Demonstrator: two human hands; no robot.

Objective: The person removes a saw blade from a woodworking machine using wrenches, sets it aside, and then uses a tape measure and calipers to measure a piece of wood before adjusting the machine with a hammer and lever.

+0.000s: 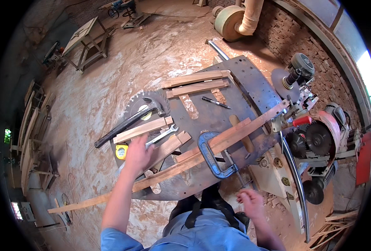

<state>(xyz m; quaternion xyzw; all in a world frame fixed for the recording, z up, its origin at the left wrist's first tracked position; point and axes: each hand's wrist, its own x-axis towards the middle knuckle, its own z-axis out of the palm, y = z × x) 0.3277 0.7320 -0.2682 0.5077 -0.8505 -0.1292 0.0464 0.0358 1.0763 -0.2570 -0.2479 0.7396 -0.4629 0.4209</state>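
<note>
My left hand (137,153) is over the left part of the dark metal table, its thumb and fingers closed around a combination wrench (165,133). Beside it lie a short wooden strip (141,130), a second wooden piece (168,147) and a yellow tape measure (121,152). A blue C-clamp (208,154) grips a long wooden strip (225,139) at the table's near edge. My right hand (252,203) hangs just below the clamp's screw handle, apart from it, fingers curled with nothing visible in them.
On the metal table (185,190) lie a hammer (124,125), a circular saw blade (132,106), a black marker (216,102) and two wooden strips (198,88). At the right stands machinery with saw blades (318,138) and a metal rail (295,180). The long strip overhangs the table's left edge.
</note>
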